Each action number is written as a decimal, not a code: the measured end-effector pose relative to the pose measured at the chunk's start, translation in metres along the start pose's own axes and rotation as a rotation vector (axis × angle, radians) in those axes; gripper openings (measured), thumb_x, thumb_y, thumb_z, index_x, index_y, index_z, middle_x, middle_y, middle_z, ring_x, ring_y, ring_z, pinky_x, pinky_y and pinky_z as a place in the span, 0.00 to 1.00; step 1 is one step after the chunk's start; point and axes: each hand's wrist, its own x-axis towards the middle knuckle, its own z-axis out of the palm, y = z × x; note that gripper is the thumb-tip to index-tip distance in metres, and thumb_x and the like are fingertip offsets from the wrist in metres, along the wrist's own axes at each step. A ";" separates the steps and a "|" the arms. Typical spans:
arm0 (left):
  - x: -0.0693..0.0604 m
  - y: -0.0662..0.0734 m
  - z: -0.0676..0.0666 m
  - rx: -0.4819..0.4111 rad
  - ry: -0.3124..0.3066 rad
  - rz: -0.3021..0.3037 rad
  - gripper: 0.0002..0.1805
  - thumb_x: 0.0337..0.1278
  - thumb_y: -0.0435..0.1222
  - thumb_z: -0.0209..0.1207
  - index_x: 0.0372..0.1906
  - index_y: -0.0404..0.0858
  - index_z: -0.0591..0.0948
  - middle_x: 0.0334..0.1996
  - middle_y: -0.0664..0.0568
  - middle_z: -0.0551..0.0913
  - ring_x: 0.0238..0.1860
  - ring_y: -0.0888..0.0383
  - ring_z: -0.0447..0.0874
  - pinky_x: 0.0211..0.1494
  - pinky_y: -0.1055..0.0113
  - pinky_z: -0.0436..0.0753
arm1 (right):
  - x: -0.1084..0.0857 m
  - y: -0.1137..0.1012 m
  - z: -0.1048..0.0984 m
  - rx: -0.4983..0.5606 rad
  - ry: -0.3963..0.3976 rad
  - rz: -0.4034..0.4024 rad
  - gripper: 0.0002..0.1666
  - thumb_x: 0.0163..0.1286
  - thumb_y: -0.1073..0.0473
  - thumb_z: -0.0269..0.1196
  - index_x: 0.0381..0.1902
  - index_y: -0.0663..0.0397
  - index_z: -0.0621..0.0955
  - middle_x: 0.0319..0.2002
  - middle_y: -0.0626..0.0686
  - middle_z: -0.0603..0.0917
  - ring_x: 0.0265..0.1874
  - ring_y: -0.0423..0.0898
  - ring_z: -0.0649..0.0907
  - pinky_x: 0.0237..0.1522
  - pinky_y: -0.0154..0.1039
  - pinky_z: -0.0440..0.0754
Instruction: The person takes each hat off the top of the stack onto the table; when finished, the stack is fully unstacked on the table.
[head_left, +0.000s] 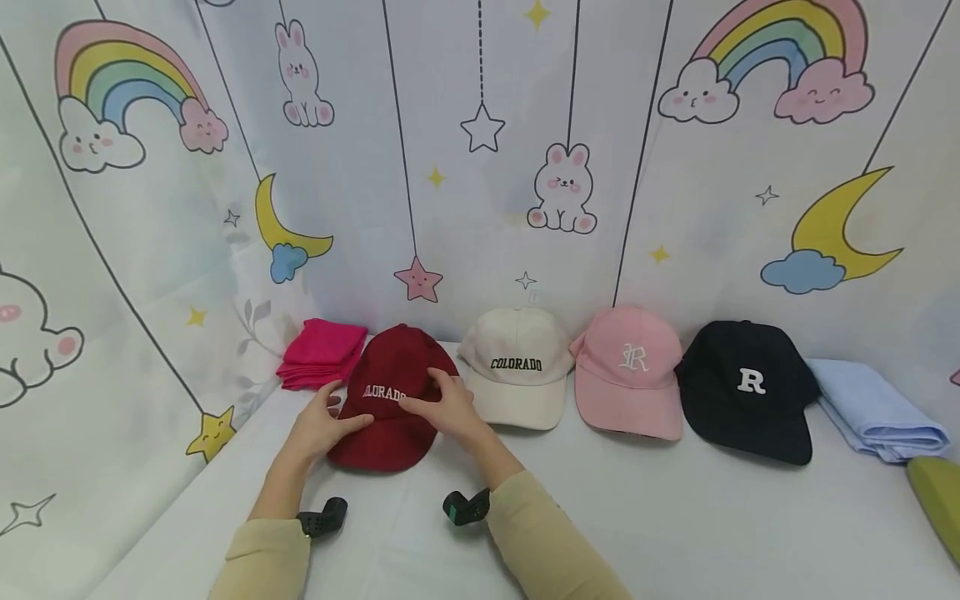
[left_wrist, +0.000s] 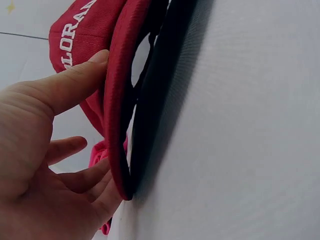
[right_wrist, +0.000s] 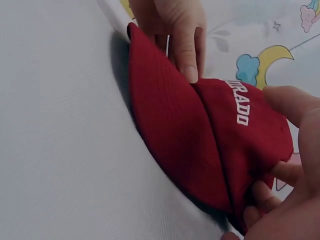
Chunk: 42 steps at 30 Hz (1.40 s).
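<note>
A dark red baseball cap (head_left: 397, 442) with white COLORADO lettering sits on the white table, its brim toward me. My left hand (head_left: 318, 427) grips the brim's left side. In the left wrist view the thumb (left_wrist: 82, 82) lies on top of the brim, the other fingers at its edge and partly hidden. On the cap's right side, my right hand (head_left: 450, 407) holds the crown. Its thumb (right_wrist: 285, 100) is by the lettering and its fingers (right_wrist: 265, 195) curl against the side, as the right wrist view shows. Below the brim (left_wrist: 117, 110) there is a dark gap above the table.
Folded bright pink cloth (head_left: 324, 350) lies behind the red cap at left. To the right stand a cream cap (head_left: 517, 404), a pink cap (head_left: 630, 408) and a black cap (head_left: 738, 425). Beyond are folded light blue cloth (head_left: 877, 408) and a green item (head_left: 933, 492) at the edge.
</note>
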 end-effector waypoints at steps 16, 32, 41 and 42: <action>-0.002 0.003 0.000 -0.012 -0.011 -0.009 0.56 0.55 0.51 0.71 0.77 0.29 0.52 0.61 0.28 0.73 0.61 0.35 0.73 0.61 0.41 0.74 | 0.001 -0.001 -0.002 0.225 -0.022 -0.053 0.43 0.65 0.50 0.70 0.73 0.54 0.66 0.63 0.53 0.68 0.63 0.49 0.68 0.62 0.50 0.74; 0.001 0.011 0.008 -0.015 0.054 0.059 0.45 0.58 0.45 0.70 0.73 0.28 0.62 0.63 0.29 0.72 0.60 0.36 0.75 0.60 0.45 0.77 | 0.011 0.012 -0.013 0.308 -0.061 -0.084 0.49 0.68 0.54 0.67 0.79 0.57 0.56 0.69 0.57 0.67 0.68 0.54 0.68 0.67 0.53 0.69; 0.002 0.018 0.017 0.088 0.022 0.091 0.49 0.54 0.48 0.72 0.71 0.24 0.63 0.61 0.30 0.74 0.61 0.36 0.73 0.61 0.41 0.74 | 0.011 0.014 -0.017 0.251 -0.069 -0.076 0.50 0.68 0.56 0.67 0.79 0.63 0.54 0.73 0.60 0.64 0.71 0.57 0.64 0.71 0.55 0.63; 0.002 0.019 0.018 0.092 0.026 0.100 0.49 0.54 0.48 0.72 0.71 0.24 0.63 0.60 0.30 0.75 0.60 0.36 0.74 0.61 0.41 0.74 | 0.012 0.014 -0.017 0.245 -0.068 -0.078 0.51 0.68 0.56 0.67 0.79 0.63 0.54 0.73 0.61 0.64 0.72 0.57 0.64 0.71 0.55 0.63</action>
